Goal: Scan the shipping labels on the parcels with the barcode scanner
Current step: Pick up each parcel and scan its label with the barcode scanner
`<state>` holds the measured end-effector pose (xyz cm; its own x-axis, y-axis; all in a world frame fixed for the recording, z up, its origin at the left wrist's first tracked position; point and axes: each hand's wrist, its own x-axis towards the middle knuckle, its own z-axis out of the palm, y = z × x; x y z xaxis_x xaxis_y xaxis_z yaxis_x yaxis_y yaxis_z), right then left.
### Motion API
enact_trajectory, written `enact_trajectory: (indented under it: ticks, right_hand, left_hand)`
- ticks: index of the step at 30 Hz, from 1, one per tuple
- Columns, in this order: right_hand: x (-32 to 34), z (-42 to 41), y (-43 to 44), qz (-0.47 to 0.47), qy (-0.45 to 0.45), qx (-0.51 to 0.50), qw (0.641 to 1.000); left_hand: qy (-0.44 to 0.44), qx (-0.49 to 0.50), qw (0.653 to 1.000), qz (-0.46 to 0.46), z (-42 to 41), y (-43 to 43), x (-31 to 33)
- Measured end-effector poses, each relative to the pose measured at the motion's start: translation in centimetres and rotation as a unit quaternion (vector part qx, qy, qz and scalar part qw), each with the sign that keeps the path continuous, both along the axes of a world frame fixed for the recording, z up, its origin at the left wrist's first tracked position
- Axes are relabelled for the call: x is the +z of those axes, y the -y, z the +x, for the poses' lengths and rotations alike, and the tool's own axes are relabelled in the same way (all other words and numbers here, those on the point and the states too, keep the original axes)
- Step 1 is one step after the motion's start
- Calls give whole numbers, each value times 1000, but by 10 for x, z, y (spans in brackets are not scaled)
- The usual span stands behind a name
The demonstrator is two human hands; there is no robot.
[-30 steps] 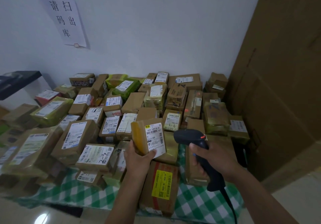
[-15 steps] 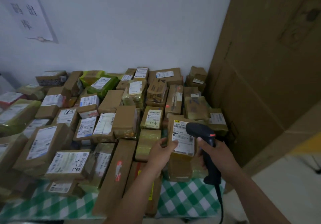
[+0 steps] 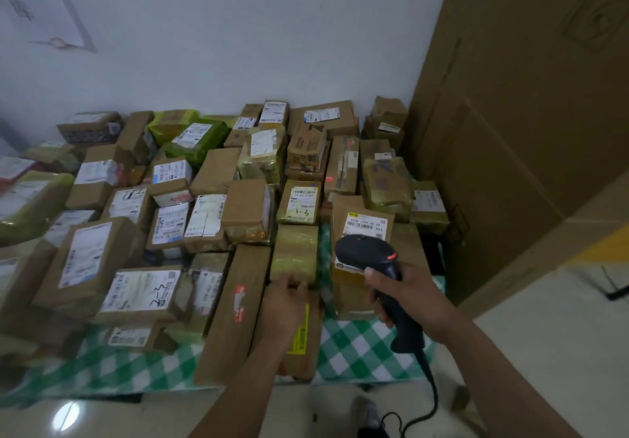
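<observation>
Black corded barcode scanner (image 3: 366, 254) hangs over a brown parcel (image 3: 342, 211) with white label (image 3: 367, 225), among packed parcels (image 3: 243, 206).

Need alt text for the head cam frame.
A person's right hand grips a black corded barcode scanner in front of a labelled cardboard parcel, while the left hand, blurred, reaches to a tape-wrapped parcel beside it. Dozens more labelled parcels crowd a green checked tablecloth against a white wall.

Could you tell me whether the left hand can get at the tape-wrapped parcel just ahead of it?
Probably yes: the left hand is at the near edge of the parcel, nothing lies on top, and the scanner in the right hand is off to the side.
</observation>
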<state>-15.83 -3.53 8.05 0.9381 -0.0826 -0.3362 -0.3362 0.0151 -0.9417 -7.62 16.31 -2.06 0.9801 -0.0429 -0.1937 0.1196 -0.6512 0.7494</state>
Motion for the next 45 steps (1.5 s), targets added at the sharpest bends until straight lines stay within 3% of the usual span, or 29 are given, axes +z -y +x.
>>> enact_trajectory:
  ticks: [5, 9, 15, 19, 22, 25, 29, 31, 33, 35, 40, 45]
  right_hand:
    - [-26, -20, -21, -3, -46, 54, 997]
    - [-52, -36, -33, -51, -98, 66, 992]
    - [-94, -48, -54, -58, -148, 31, 987]
    - [-121, -48, -69, -80, -157, 39, 984]
    - [-138, -49, -77, -116, -167, 75, 976]
    - [-150, -54, -82, -55, -177, 46, 982]
    - [-142, -59, -76, 68, -179, -40, 981]
    - [-135, -60, -74, 38, -176, -22, 983]
    - [-128, -58, -75, -51, -173, 52, 982]
    - [-122, -56, -79, -76, -158, 96, 980]
    - [-106, -49, -86, 29, -104, 50, 993]
    - [-90, -40, -81, -100, -40, 68, 992]
  left_hand:
    - [-103, -50, 969, 217, -36, -33, -45]
    - [-57, -74, 930, 355, -52, -34, -59]
    - [1, -10, 909, 416, -69, -29, -54]
    - [-62, -45, 906, 415, -77, -47, -74]
    - [-123, -33, 929, 349, -87, -56, -75]
    - [-181, 13, 964, 196, -91, -64, -71]
    - [-136, 41, 990, -18, -95, -66, -62]
    - [-127, 33, 987, -94, -96, -63, -53]
    - [-103, 28, 987, -119, -95, -62, -43]
    - [-88, 62, 983, -149, -90, -67, -32]
    - [-40, 107, 967, -228, -66, -104, 1]
    - [9, 76, 973, -216, -47, -165, 43]
